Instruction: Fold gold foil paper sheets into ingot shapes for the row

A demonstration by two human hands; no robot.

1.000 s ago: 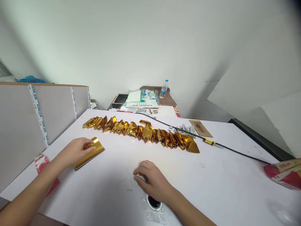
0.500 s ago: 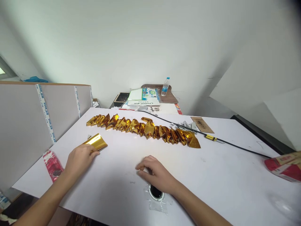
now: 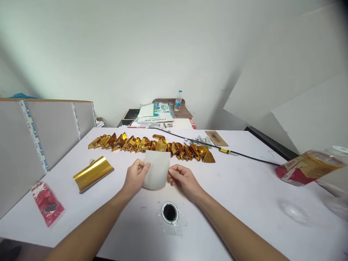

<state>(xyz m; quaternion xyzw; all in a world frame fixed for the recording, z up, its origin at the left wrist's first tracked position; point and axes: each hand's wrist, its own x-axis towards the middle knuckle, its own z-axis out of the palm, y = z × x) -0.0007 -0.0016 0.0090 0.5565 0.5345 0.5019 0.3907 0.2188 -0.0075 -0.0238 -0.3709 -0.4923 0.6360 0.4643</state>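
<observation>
A pale, slightly curved sheet of paper (image 3: 157, 170) is held upright above the table between my hands. My left hand (image 3: 136, 174) pinches its left edge, thumb in front. At the right edge, the fingertips of my right hand (image 3: 185, 180) are closed on it. A curled stack of shiny gold foil paper (image 3: 94, 174) lies to the left. Behind the sheet stretches a long row of folded gold foil pieces (image 3: 141, 144). Nearer me sits a small round dish of something black (image 3: 170, 212) on clear plastic.
A red packet (image 3: 48, 203) lies at the left. A black cable with a yellow tag (image 3: 224, 150) crosses the right side, near a brown card (image 3: 216, 138). A plastic jar (image 3: 307, 167) lies at far right. Beyond the table stands a water bottle (image 3: 178, 100).
My left hand has left the gold foil stack and moved right with a sheet. My right hand has risen from beside the round dish to the sheet's right edge. The view has shifted.
</observation>
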